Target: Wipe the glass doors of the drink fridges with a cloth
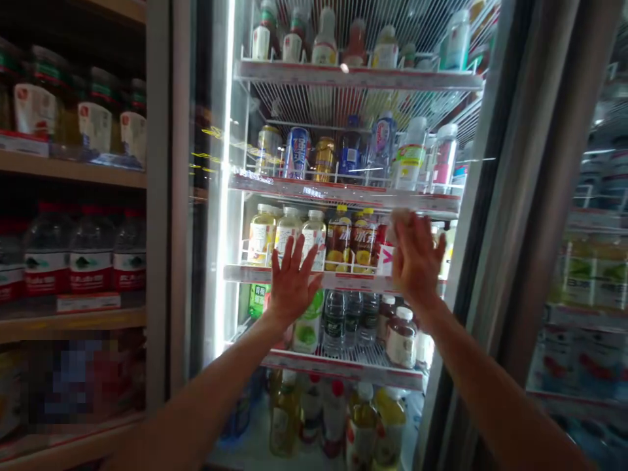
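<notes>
Both my arms reach toward a lit drinks cooler with wire shelves. My left hand (294, 278) is open, fingers spread, in front of the third shelf's edge (360, 282). Behind its fingertips are white-capped bottles (314, 230). My right hand (417, 258) is raised on the right of the same shelf, somewhat blurred, with its fingers stretched out. It partly covers a bottle with a white and pink label (385, 259); whether it touches that bottle I cannot tell. Between my hands stand brown bottles with yellow caps (364, 242).
Cans (296, 154) and bottles line the shelf above; clear water bottles (335, 322) and a squat white-capped bottle (403, 340) stand below. A metal door frame (532, 196) runs down the right. Wooden shelves (73, 169) with large bottles are at left.
</notes>
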The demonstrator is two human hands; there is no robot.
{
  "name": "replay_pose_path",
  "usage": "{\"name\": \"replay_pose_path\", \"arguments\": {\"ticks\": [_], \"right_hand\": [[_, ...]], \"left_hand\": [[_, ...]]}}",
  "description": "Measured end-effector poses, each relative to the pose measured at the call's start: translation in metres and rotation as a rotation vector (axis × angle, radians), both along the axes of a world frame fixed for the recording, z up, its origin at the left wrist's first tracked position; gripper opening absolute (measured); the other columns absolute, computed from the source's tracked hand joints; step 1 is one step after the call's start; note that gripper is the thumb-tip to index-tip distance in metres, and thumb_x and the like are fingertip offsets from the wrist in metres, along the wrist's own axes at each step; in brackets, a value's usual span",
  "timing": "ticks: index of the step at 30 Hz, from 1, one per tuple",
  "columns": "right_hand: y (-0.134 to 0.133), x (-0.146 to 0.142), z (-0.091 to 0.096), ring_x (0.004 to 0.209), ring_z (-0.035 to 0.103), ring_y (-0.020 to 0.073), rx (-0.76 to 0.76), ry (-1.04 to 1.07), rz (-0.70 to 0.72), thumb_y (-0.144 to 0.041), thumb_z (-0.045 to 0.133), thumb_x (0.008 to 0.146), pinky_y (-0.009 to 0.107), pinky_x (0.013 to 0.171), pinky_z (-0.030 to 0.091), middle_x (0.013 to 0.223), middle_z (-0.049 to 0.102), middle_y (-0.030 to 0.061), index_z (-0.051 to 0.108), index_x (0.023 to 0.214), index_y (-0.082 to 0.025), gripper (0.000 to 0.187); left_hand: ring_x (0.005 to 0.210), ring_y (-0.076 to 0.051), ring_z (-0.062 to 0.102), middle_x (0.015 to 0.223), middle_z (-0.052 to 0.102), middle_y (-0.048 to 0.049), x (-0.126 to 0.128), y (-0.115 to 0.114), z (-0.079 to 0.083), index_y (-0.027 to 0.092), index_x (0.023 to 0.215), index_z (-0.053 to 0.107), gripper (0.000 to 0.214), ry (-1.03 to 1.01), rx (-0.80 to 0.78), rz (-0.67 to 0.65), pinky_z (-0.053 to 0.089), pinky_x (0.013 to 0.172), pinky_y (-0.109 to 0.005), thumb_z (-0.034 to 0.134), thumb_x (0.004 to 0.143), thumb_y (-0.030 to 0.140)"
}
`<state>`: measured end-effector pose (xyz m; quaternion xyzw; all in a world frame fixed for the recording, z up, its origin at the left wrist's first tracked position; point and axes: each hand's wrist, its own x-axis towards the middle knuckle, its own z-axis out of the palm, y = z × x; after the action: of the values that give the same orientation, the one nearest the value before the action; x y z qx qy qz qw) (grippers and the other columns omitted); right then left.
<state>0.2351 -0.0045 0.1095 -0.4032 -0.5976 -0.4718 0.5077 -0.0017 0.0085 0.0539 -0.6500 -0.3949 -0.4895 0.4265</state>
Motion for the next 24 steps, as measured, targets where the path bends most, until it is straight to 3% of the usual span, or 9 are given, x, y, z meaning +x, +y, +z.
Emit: {"name": "replay_pose_path", "arguments": {"ticks": [2, 4, 9, 11, 15, 17, 21, 23, 24], "right_hand": [[0.002, 0.015, 0.015, 0.135, 0.023, 0.0325, 0.059, 0.292, -0.031, -0.025, 0.034, 0.087, 0.058, 0.105, 0.019, 0.146, 0.028, 0.0133, 0.033, 0.139, -0.017, 0.052], [0.003, 0.012, 0.019, 0.136, 0.021, 0.033, 0.068, 0.368, -0.042, -0.025, 0.034, 0.087, 0.057, 0.104, 0.021, 0.146, 0.026, 0.0147, 0.032, 0.139, -0.015, 0.053], [-0.001, -0.026, -0.013, 0.136, 0.023, 0.0206, -0.047, -0.264, 0.0, -0.02, 0.037, 0.086, 0.048, 0.111, 0.019, 0.144, 0.034, 0.0022, 0.01, 0.144, -0.032, 0.064], [-0.002, -0.016, -0.015, 0.135, 0.026, 0.0201, -0.049, -0.324, 0.012, -0.019, 0.037, 0.086, 0.048, 0.111, 0.017, 0.143, 0.035, 0.0018, 0.009, 0.144, -0.033, 0.065], [0.0, 0.036, 0.0, 0.135, 0.025, 0.0293, 0.071, 0.198, -0.063, -0.024, 0.035, 0.087, 0.056, 0.105, 0.021, 0.146, 0.03, 0.0111, 0.027, 0.141, -0.021, 0.055], [-0.001, 0.05, -0.008, 0.135, 0.024, 0.0303, 0.092, 0.283, -0.07, -0.024, 0.035, 0.087, 0.056, 0.105, 0.022, 0.146, 0.029, 0.0126, 0.03, 0.14, -0.018, 0.054], [-0.012, 0.049, -0.059, 0.135, 0.026, 0.0215, -0.049, -0.194, 0.025, -0.019, 0.039, 0.085, 0.047, 0.109, 0.023, 0.144, 0.034, 0.0017, 0.023, 0.141, -0.032, 0.06], [-0.015, 0.052, -0.071, 0.135, 0.028, 0.0183, -0.086, -0.359, 0.038, -0.016, 0.041, 0.084, 0.045, 0.11, 0.023, 0.144, 0.035, -0.0022, 0.02, 0.141, -0.037, 0.063], [-0.014, 0.056, -0.071, 0.135, 0.027, 0.0184, -0.058, -0.332, 0.027, -0.016, 0.042, 0.084, 0.045, 0.11, 0.023, 0.145, 0.033, -0.0014, 0.019, 0.141, -0.036, 0.064]], "left_hand": [[0.139, -0.024, 0.007, 0.15, 0.017, -0.009, 0.0, 0.001, -0.001, 0.024, 0.141, 0.022, 0.058, 0.001, 0.003, -0.006, 0.005, 0.112, -0.049, 0.041, 0.089, 0.04], [0.139, -0.024, 0.007, 0.15, 0.016, -0.0086, 0.001, 0.001, -0.001, 0.024, 0.141, 0.021, 0.058, -0.001, 0.017, -0.016, 0.004, 0.113, -0.049, 0.041, 0.089, 0.039], [0.139, -0.024, 0.008, 0.15, 0.016, -0.0076, 0.001, 0.002, 0.0, 0.026, 0.142, 0.019, 0.059, -0.003, 0.033, -0.03, 0.005, 0.113, -0.048, 0.04, 0.089, 0.041], [0.139, -0.024, 0.008, 0.15, 0.016, -0.0077, 0.0, 0.002, 0.0, 0.026, 0.142, 0.019, 0.059, -0.002, 0.032, -0.03, 0.005, 0.113, -0.048, 0.04, 0.089, 0.04], [0.139, -0.024, 0.008, 0.15, 0.016, -0.009, 0.001, 0.002, 0.0, 0.024, 0.142, 0.019, 0.06, 0.004, 0.03, -0.022, 0.006, 0.112, -0.049, 0.041, 0.088, 0.039], [0.139, -0.024, 0.008, 0.15, 0.015, -0.0095, 0.001, 0.003, -0.001, 0.024, 0.142, 0.018, 0.061, 0.003, 0.036, -0.015, 0.005, 0.112, -0.049, 0.042, 0.088, 0.038], [0.139, -0.024, 0.009, 0.15, 0.015, -0.0086, 0.001, 0.003, -0.001, 0.024, 0.142, 0.018, 0.061, 0.009, 0.056, -0.033, 0.006, 0.113, -0.049, 0.042, 0.088, 0.038], [0.139, -0.024, 0.009, 0.15, 0.014, -0.0074, 0.001, 0.003, -0.001, 0.026, 0.142, 0.018, 0.061, 0.007, 0.048, -0.039, 0.006, 0.113, -0.049, 0.042, 0.088, 0.038], [0.139, -0.024, 0.009, 0.15, 0.014, -0.0069, 0.001, 0.002, 0.0, 0.026, 0.142, 0.017, 0.061, 0.003, 0.043, -0.04, 0.006, 0.113, -0.049, 0.042, 0.088, 0.038]]}}
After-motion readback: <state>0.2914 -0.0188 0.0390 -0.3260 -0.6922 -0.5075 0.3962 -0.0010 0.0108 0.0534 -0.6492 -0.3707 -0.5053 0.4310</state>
